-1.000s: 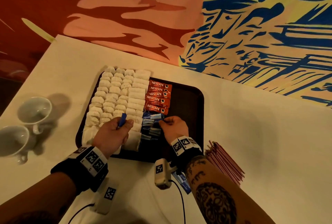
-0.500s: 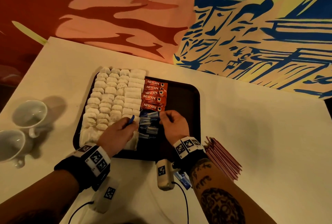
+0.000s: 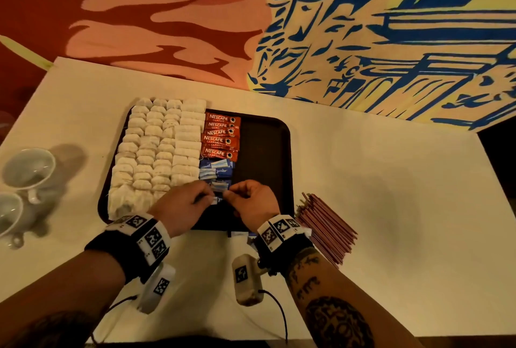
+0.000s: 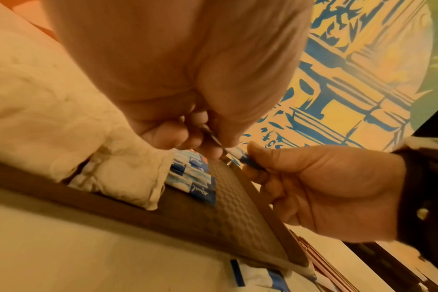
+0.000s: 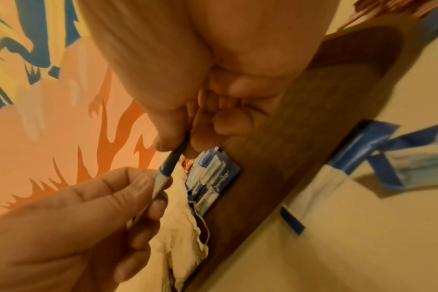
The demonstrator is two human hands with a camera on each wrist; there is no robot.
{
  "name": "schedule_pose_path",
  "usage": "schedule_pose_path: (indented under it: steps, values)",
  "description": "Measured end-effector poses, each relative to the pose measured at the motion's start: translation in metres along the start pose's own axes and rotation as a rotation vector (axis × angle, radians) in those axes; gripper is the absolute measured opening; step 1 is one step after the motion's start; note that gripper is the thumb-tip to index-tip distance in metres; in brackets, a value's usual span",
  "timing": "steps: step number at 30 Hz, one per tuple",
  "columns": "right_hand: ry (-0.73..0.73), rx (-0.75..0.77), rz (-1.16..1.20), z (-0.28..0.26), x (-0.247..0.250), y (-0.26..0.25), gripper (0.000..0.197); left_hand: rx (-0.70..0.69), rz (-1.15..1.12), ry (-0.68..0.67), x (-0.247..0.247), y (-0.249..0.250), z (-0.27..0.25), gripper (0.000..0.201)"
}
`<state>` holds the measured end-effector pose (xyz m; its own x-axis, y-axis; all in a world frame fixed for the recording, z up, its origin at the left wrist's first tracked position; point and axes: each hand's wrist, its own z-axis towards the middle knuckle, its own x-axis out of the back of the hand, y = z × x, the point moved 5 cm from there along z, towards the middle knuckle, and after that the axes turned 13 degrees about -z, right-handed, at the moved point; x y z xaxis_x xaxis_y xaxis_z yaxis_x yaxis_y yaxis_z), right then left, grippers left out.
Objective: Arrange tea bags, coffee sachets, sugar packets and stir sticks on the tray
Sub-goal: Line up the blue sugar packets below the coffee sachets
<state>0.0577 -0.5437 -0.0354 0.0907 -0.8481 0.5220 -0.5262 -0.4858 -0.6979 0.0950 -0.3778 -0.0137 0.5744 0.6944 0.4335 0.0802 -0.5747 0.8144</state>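
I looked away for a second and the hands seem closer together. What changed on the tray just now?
The left hand, which held a blue sugar packet alone over the tea bags, moved right to meet the right hand. Both now pinch that packet above the sugar row. The coffee sachets, stir sticks and cups stayed put.

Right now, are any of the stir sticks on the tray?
No. In the head view the stir sticks lie in a bundle on the white table, off the right side of the tray.
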Motion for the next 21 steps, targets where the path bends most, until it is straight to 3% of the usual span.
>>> schedule_pose_path:
  steps: [7,12,17,21]
  values:
    - [-0.100,-0.049,-0.054,-0.010,-0.005,0.023,0.010,0.044,0.012,0.149,0.002,-0.017,-0.018,0.004]
    - [-0.023,-0.138,-0.063,0.004,-0.010,0.028,0.013,0.124,-0.029,0.429,0.037,-0.041,-0.035,0.005]
    - [0.057,-0.191,-0.012,0.017,-0.011,0.018,0.015,0.106,0.035,0.698,0.075,-0.067,-0.039,0.021]
    - [0.096,-0.198,-0.033,0.023,-0.011,0.013,0.015,0.296,0.152,0.789,0.099,-0.102,-0.034,0.033]
